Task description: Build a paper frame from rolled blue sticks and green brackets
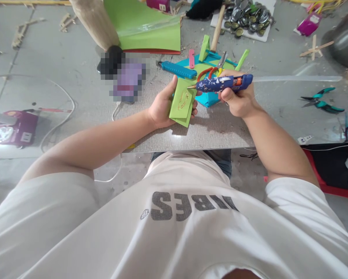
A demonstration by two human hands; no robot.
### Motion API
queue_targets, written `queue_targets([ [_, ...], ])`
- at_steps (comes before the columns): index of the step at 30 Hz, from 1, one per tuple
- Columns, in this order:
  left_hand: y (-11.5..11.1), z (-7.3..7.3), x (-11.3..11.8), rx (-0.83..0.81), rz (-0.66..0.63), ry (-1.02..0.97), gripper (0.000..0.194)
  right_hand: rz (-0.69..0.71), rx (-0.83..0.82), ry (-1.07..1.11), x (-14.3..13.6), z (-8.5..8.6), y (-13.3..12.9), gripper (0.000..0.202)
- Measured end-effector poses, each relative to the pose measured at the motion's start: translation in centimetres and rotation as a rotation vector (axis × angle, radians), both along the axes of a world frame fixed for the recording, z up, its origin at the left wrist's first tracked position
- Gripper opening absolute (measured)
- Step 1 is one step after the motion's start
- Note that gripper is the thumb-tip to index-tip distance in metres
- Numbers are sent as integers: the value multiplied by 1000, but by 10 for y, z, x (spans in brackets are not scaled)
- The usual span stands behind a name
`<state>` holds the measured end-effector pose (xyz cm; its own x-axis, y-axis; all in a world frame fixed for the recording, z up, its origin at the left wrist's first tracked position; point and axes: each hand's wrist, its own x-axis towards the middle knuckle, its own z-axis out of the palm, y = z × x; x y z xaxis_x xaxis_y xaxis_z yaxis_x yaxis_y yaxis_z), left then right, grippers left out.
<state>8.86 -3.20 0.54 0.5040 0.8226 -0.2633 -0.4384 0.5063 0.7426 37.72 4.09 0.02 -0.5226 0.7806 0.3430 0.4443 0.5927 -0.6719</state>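
My left hand (162,110) fingers grip a green card (182,101); my right hand (238,100) fingers clasp the glue gun (224,83), its nozzle touching the card's top.

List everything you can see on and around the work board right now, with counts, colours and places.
green card piece: one, lime green, glue lines on it, held in left hand
glue gun: one, blue, in right hand, nozzle at the card
glue stick: one, clear, out of the gun's back
utility knife: one, blue, behind the card
pliers: one, red handles, mid board
bottle caps: a pile, silver, top right
hammer: one, wooden handle, beside the caps
scissors: one, teal, right
green sheet: one, top centre
work board: one, grey
left hand: one
right hand: one
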Motion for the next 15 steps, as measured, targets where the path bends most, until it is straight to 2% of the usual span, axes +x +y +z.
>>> queue_targets([
  [4, 0, -1, 0, -5, -17, -11, 73, 19, -12, -1, -1, 1, -2, 97],
  [8, -2, 1, 1, -19, -11, -5, 82, 21, -5, -53, -4, 6, -5, 95],
  [15, -5, 4, -1, -19, 15, -49, 90, -41, 155, -109, 10, 22, -9, 86],
])
